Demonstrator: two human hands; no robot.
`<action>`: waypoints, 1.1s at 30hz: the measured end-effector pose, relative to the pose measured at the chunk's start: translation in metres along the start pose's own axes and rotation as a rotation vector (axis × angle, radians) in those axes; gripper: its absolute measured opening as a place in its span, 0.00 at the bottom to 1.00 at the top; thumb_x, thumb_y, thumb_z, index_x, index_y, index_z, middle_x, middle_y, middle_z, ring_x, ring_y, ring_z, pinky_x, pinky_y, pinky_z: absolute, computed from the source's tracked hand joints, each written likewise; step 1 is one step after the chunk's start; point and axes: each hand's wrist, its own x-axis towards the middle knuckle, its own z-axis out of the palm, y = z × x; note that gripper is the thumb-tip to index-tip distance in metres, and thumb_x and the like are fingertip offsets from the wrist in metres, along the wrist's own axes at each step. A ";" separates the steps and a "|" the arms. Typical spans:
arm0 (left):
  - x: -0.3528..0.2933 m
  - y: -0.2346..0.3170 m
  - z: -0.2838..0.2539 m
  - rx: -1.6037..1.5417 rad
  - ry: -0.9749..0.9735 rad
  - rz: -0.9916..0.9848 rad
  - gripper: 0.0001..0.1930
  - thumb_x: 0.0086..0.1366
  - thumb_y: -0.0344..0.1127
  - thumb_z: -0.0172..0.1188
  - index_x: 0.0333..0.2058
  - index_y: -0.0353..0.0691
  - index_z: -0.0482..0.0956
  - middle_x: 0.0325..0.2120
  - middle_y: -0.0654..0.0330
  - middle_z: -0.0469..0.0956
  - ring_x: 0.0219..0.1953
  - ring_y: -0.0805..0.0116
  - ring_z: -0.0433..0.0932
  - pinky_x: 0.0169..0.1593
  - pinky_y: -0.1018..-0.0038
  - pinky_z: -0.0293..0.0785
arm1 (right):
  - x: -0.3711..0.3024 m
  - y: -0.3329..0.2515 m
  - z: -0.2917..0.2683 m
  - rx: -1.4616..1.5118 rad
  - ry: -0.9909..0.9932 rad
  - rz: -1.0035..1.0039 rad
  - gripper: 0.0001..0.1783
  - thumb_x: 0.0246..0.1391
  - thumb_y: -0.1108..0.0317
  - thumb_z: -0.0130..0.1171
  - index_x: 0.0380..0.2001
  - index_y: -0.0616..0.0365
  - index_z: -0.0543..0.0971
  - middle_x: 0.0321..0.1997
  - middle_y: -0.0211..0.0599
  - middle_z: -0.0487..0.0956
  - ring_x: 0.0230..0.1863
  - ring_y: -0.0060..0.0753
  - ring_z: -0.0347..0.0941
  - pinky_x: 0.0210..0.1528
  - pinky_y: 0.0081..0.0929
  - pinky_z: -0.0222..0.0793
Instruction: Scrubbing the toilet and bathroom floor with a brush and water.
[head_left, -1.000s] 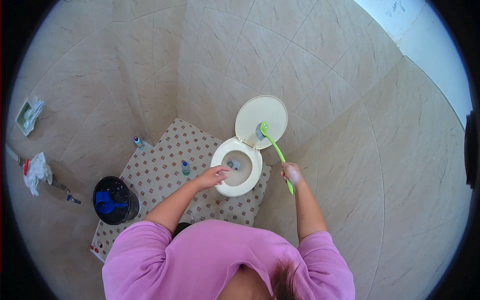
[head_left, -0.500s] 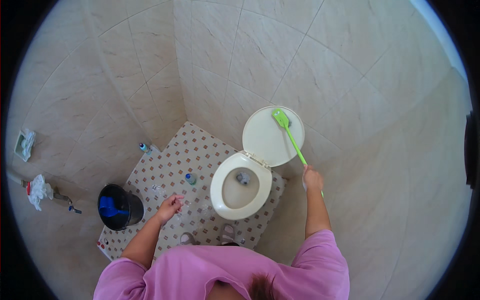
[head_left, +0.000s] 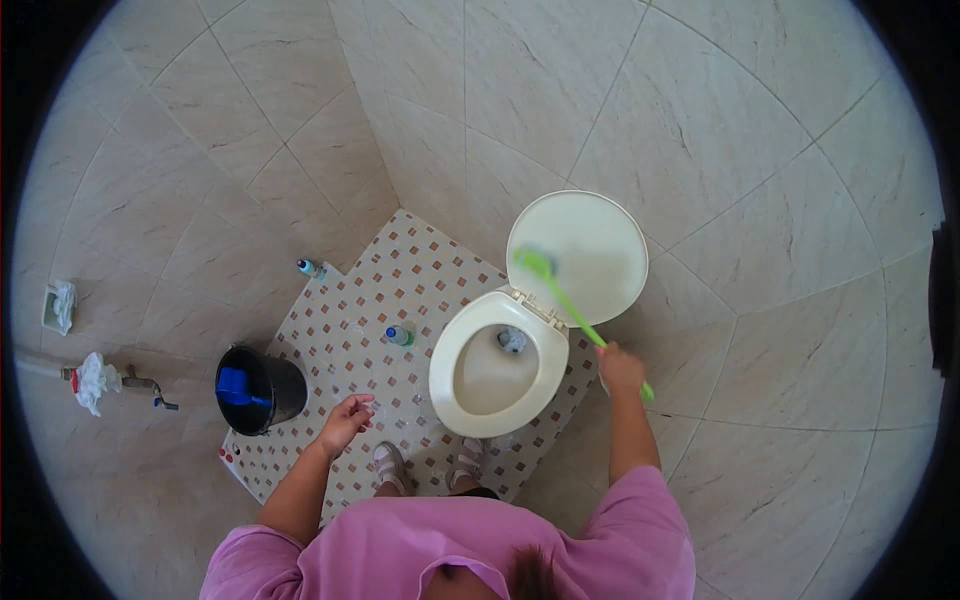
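My right hand (head_left: pixel 622 369) is wrapped round the handle of a bright green long-handled brush (head_left: pixel 575 306). The brush head, blurred by motion, lies against the inner face of the raised cream toilet lid (head_left: pixel 603 232), near its left edge. Below the lid is the toilet seat (head_left: pixel 447 385), lowered on the bowl; something grey and whitish shows at the back of the bowl, too small to name. My left hand (head_left: pixel 348 420) hangs over the floor left of the toilet, fingers loosely bent and apart, holding nothing.
A black bucket (head_left: pixel 290 390) with a blue dipper (head_left: pixel 238 387) inside stands at the left. One blue-capped bottle (head_left: pixel 399 336) is on the patterned floor; another bottle (head_left: pixel 310 268) stands by the wall. A tap (head_left: pixel 140 382) and a soap dish (head_left: pixel 52 308) are on the left wall.
The brush head has moved across the lid toward its left edge and lower down. My head view has shifted, and my left hand stays free beside the toilet.
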 end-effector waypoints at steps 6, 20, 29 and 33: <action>0.016 0.024 0.017 0.026 -0.047 0.080 0.15 0.55 0.34 0.48 0.43 0.42 0.64 0.28 0.65 0.68 0.28 0.78 0.67 0.33 0.81 0.63 | 0.002 0.011 -0.035 -0.039 0.116 -0.001 0.22 0.51 0.49 0.34 0.23 0.56 0.66 0.23 0.38 0.75 0.23 0.40 0.72 0.23 0.35 0.67; 0.011 0.028 0.039 0.068 -0.071 0.096 0.15 0.55 0.34 0.48 0.43 0.43 0.65 0.27 0.67 0.68 0.28 0.78 0.66 0.33 0.82 0.63 | -0.049 0.042 0.017 0.083 0.206 0.400 0.24 0.50 0.43 0.33 0.22 0.53 0.67 0.18 0.41 0.73 0.21 0.44 0.72 0.22 0.39 0.66; 0.012 0.027 0.036 0.029 -0.066 0.079 0.14 0.55 0.35 0.48 0.42 0.43 0.65 0.28 0.68 0.67 0.28 0.79 0.66 0.34 0.82 0.62 | -0.039 0.034 0.004 0.009 0.128 0.256 0.26 0.49 0.42 0.31 0.23 0.52 0.68 0.21 0.44 0.74 0.22 0.47 0.71 0.22 0.40 0.65; 0.008 0.028 0.043 0.045 -0.098 0.089 0.15 0.55 0.35 0.49 0.43 0.43 0.65 0.27 0.68 0.67 0.28 0.79 0.66 0.34 0.82 0.62 | -0.027 0.010 -0.009 0.135 0.051 0.368 0.25 0.50 0.44 0.32 0.24 0.53 0.69 0.24 0.45 0.74 0.27 0.46 0.72 0.28 0.42 0.65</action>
